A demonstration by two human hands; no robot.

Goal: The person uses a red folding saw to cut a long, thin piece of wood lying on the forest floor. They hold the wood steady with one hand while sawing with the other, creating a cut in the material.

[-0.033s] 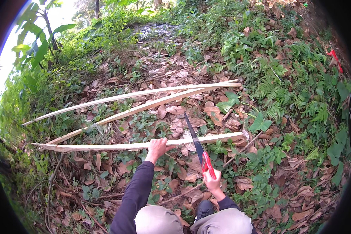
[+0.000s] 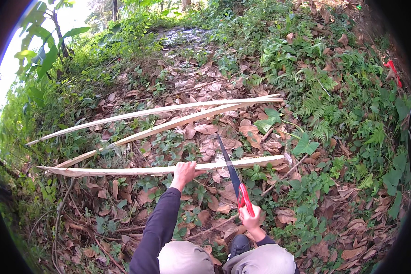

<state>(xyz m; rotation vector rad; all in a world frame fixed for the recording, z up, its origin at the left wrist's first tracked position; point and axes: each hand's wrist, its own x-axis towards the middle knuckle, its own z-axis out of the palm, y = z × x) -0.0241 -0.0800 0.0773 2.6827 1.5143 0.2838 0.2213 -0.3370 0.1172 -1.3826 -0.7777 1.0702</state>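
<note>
Bamboo strip [image 2: 123, 171], the long pale split one, lies flat on the leaf litter right in front of the person's knees [image 2: 223, 260], running crosswise; left hand [image 2: 184, 172] is wrapped over it, fingers closed on the strip about at its middle, dark sleeve [image 2: 157, 228] leading back from it; right hand [image 2: 252, 218] sits just right of that grip and nearer the knees, fist closed on the red handle of a pruning saw [image 2: 235, 180]; the dark blade slants up and left from the handle and crosses over the strip, though whether the teeth actually touch it I can't really tell from this angle; two more split strips [image 2: 178, 116] lie beyond the held strip, farther from the person, joined at their right ends and spreading apart to the left; dry brown leaves [image 2: 205, 146] fill the ground between them and the held strip; ferns [image 2: 324, 109] crowd in past the strip's right end; broad-leaved plant [image 2: 45, 50] stands way off beyond its left tip.
</note>
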